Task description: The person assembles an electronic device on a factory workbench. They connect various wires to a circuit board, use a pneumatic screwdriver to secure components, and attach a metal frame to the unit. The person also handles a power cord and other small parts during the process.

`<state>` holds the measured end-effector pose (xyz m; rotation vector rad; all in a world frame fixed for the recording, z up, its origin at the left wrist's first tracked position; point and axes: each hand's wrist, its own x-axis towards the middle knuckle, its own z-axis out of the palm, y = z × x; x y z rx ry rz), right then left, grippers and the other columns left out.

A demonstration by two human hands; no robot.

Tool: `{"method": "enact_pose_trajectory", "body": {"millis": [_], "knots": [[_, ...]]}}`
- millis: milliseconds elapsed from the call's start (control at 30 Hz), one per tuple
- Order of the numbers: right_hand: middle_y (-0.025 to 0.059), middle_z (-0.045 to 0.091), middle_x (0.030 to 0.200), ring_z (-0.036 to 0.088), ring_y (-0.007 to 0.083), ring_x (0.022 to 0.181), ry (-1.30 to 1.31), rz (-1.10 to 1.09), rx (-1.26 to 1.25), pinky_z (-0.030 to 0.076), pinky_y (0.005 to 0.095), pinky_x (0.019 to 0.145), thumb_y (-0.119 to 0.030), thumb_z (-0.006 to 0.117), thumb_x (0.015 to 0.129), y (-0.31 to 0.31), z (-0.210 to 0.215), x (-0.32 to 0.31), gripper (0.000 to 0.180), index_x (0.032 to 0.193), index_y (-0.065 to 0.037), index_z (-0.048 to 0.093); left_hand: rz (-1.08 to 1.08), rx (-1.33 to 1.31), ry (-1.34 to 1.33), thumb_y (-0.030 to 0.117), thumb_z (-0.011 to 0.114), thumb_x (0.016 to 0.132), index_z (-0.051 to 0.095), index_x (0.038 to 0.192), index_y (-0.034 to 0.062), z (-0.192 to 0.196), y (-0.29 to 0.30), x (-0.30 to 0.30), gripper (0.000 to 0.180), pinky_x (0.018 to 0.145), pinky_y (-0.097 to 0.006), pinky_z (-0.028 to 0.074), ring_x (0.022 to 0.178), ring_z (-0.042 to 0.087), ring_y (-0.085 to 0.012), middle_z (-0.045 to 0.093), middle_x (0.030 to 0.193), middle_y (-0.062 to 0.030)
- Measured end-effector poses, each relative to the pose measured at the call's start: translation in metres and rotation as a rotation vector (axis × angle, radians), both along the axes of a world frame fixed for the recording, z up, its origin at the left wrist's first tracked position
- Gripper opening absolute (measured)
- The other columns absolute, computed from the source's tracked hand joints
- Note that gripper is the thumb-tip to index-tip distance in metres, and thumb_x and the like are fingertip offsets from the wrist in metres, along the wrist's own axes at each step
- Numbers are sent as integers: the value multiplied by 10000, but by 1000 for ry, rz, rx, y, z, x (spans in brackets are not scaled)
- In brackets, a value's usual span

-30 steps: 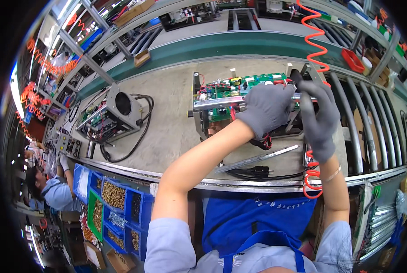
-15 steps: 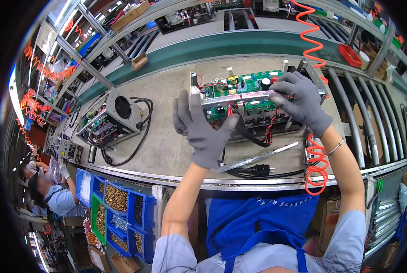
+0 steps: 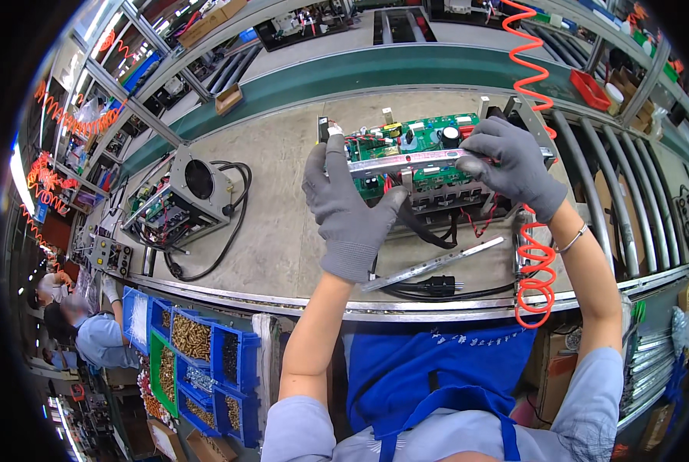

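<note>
Both hands wear grey gloves and work at a machine with green circuit boards (image 3: pixel 425 137) in an open metal frame. A silver metal bar (image 3: pixel 407 160) runs across the front of the boards. My right hand (image 3: pixel 518 169) has its thumb and fingers closed on the bar's right part. At the bar's left end, my left hand (image 3: pixel 348 212) is spread, fingers stretched upward along the frame's corner and thumb apart. Black and red wires (image 3: pixel 425 227) hang below the bar. A second, loose metal bar (image 3: pixel 437 264) lies in front, beside a black power plug (image 3: pixel 440 286).
A similar unit with a round fan opening (image 3: pixel 199 180) and black cord stands left. Blue and green bins (image 3: pixel 194 339) of screws sit at the bench's front left. An orange coiled hose (image 3: pixel 535 269) hangs at right beside metal rollers (image 3: pixel 591 185). A co-worker (image 3: pixel 102 335) is at far left.
My left hand has moved slightly up at the bar's left end, its fingers closer together. My right hand stays on the bar. The view has shifted a little.
</note>
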<state>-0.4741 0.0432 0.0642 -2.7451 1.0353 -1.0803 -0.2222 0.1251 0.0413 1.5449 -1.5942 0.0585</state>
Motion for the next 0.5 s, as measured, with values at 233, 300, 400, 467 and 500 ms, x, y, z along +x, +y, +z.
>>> {"method": "enact_pose_trajectory", "body": {"millis": [233, 300, 400, 467, 500], "knots": [[62, 638, 848, 621, 258, 790, 4, 16, -4, 498, 357, 671, -280, 774, 770, -3, 1, -2, 263, 915, -70, 712, 75, -51, -34, 326, 867, 621, 332, 1455, 83, -3, -5, -11, 1021, 1070, -529, 308, 1289, 337, -429, 315, 1415, -245], [50, 645, 843, 634, 258, 771, -20, 18, -2, 503, 361, 650, -368, 762, 779, -5, -1, -1, 287, 905, -112, 730, 47, -94, -89, 326, 859, 629, 348, 1439, 62, -9, -7, -4, 993, 1045, -526, 324, 1236, 369, -423, 363, 1360, -236], [57, 644, 835, 637, 262, 764, -36, 40, 4, 506, 360, 651, -359, 754, 794, -3, -1, -1, 277, 901, -106, 726, 21, -160, -146, 320, 857, 629, 358, 1420, 25, -12, -7, 5, 980, 1002, -515, 350, 1149, 417, -406, 431, 1257, -222], [57, 643, 831, 640, 261, 763, -45, 61, 1, 509, 362, 652, -357, 748, 802, -6, -2, -2, 274, 906, -104, 723, 3, -182, -163, 322, 861, 623, 362, 1418, 20, -12, -9, 8, 985, 997, -504, 357, 1138, 427, -403, 453, 1230, -218], [56, 641, 822, 640, 259, 749, -47, 65, -30, 508, 357, 642, -354, 753, 797, -9, -4, -2, 278, 910, -102, 721, -8, -190, -169, 322, 863, 620, 363, 1416, 17, -12, -10, 9, 988, 995, -499, 361, 1133, 432, -402, 465, 1216, -216]]}}
